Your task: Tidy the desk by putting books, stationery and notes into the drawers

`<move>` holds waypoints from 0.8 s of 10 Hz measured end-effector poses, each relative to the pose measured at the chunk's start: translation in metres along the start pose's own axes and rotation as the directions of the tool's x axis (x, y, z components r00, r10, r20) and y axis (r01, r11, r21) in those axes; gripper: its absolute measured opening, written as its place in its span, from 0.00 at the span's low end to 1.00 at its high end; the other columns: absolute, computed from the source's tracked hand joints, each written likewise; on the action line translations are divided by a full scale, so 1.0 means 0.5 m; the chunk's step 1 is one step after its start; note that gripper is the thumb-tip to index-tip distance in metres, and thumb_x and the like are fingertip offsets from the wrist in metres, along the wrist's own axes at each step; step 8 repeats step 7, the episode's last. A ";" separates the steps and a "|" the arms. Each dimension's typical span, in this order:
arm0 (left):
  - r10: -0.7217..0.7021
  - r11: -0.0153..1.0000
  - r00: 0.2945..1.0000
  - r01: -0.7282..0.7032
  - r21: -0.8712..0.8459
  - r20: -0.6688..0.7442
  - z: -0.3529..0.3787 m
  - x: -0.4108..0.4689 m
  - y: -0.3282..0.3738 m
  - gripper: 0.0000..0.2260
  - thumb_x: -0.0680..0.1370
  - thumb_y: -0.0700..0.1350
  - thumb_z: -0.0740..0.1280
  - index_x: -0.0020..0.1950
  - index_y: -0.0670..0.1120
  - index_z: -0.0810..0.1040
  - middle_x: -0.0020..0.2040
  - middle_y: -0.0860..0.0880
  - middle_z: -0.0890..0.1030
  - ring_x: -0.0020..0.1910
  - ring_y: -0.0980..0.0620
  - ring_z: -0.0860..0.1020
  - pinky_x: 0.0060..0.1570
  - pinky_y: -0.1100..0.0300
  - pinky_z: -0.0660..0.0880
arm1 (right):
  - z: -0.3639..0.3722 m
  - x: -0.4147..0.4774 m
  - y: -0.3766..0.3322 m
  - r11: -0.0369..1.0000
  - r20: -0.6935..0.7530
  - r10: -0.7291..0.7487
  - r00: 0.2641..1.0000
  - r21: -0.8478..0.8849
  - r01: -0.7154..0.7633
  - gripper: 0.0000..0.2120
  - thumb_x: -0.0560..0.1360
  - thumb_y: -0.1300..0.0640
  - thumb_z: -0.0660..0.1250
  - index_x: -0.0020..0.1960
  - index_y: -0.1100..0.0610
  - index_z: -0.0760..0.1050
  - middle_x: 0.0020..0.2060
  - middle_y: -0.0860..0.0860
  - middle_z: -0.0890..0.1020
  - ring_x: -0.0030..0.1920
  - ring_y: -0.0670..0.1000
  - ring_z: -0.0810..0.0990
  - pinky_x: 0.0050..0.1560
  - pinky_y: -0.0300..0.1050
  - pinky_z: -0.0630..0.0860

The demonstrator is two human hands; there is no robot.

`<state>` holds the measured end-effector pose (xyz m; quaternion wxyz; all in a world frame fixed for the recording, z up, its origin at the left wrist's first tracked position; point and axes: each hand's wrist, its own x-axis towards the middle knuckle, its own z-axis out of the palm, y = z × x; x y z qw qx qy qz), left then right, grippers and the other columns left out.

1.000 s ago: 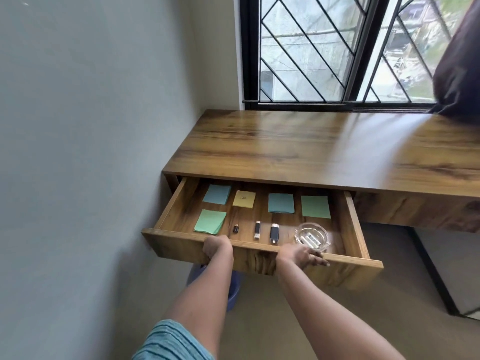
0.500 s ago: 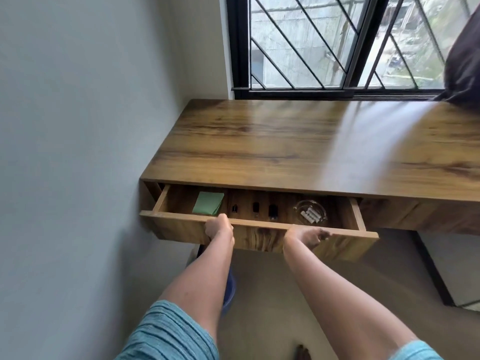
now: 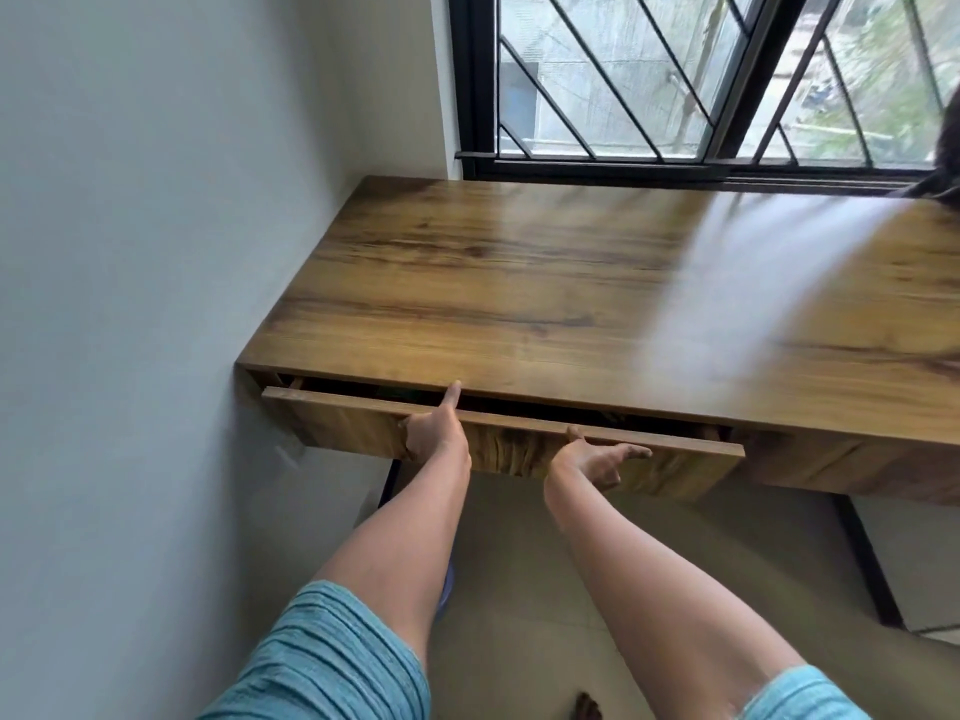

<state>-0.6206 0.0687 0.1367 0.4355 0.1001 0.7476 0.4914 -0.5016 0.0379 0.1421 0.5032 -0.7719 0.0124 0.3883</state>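
The wooden drawer (image 3: pixel 343 420) under the desk top (image 3: pixel 545 283) is nearly closed; only a narrow dark gap shows above its front edge and its contents are hidden. My left hand (image 3: pixel 434 428) presses flat on the drawer front, its thumb up over the top edge. My right hand (image 3: pixel 597 457) lies against the front further right, fingers spread, thumb on the top edge. Neither hand holds anything.
A pale wall (image 3: pixel 156 252) runs along the desk's left end. A barred window (image 3: pixel 701 80) stands behind the desk. A dark object (image 3: pixel 945 163) sits at the far right edge. Tiled floor (image 3: pixel 519 589) lies below, with a black desk leg (image 3: pixel 867 563) at right.
The drawer has slid in from wide open to almost closed, pushed by both hands. The sticky notes, USB sticks and glass dish inside are now out of sight.
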 end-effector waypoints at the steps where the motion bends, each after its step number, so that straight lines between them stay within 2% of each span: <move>1: -0.019 0.999 0.999 0.020 0.032 -0.028 0.024 0.005 0.019 0.33 0.68 0.57 0.75 0.63 0.37 0.73 0.60 0.39 0.79 0.61 0.40 0.77 0.59 0.51 0.74 | 0.012 0.018 -0.012 1.000 -0.008 -0.009 1.000 -0.020 0.009 0.45 0.74 0.58 0.71 0.78 0.53 0.43 0.60 0.67 0.76 0.64 0.63 0.74 0.64 0.48 0.68; 3: 0.000 0.992 0.997 0.010 0.128 -0.083 0.046 0.013 0.015 0.35 0.68 0.61 0.73 0.63 0.36 0.74 0.60 0.37 0.79 0.61 0.38 0.77 0.59 0.47 0.76 | 0.027 0.022 -0.016 1.000 -0.053 -0.001 0.999 0.008 0.001 0.44 0.74 0.59 0.70 0.78 0.52 0.43 0.57 0.65 0.79 0.64 0.60 0.75 0.64 0.45 0.67; 4: 0.008 0.990 0.998 0.002 0.144 -0.068 0.043 0.011 0.021 0.33 0.70 0.59 0.72 0.64 0.36 0.73 0.61 0.38 0.78 0.61 0.38 0.77 0.59 0.47 0.76 | 0.028 0.020 -0.021 1.000 -0.046 0.001 0.999 0.025 0.000 0.45 0.73 0.61 0.70 0.78 0.51 0.43 0.58 0.66 0.78 0.62 0.61 0.76 0.63 0.46 0.68; 5: -0.010 0.991 1.000 0.013 0.131 -0.021 0.039 0.001 0.026 0.30 0.72 0.58 0.70 0.65 0.37 0.72 0.62 0.39 0.78 0.61 0.39 0.77 0.58 0.49 0.75 | 0.016 0.014 -0.031 0.995 -0.007 -0.043 0.999 -0.091 0.042 0.46 0.74 0.59 0.70 0.78 0.56 0.41 0.59 0.68 0.76 0.61 0.64 0.76 0.60 0.49 0.71; 6: -0.040 0.998 0.999 0.038 0.048 0.034 0.036 -0.003 0.023 0.29 0.75 0.54 0.69 0.68 0.38 0.68 0.64 0.41 0.76 0.63 0.41 0.75 0.60 0.51 0.72 | 0.007 0.020 -0.021 0.957 0.067 -0.168 0.984 -0.230 0.179 0.45 0.75 0.57 0.69 0.77 0.62 0.39 0.64 0.70 0.72 0.65 0.63 0.73 0.60 0.50 0.71; 7: -0.053 0.998 0.994 0.050 0.030 0.097 0.023 -0.026 0.027 0.30 0.77 0.49 0.67 0.75 0.39 0.60 0.67 0.42 0.73 0.66 0.42 0.72 0.64 0.52 0.69 | -0.008 0.011 -0.015 0.852 0.156 -0.321 0.934 -0.383 0.357 0.38 0.79 0.54 0.61 0.77 0.65 0.40 0.76 0.64 0.46 0.77 0.59 0.51 0.69 0.48 0.64; 8: -0.053 0.998 0.994 0.050 0.030 0.097 0.023 -0.026 0.027 0.30 0.77 0.49 0.67 0.75 0.39 0.60 0.67 0.42 0.73 0.66 0.42 0.72 0.64 0.52 0.69 | -0.008 0.011 -0.015 0.852 0.156 -0.321 0.934 -0.383 0.357 0.38 0.79 0.54 0.61 0.77 0.65 0.40 0.76 0.64 0.46 0.77 0.59 0.51 0.69 0.48 0.64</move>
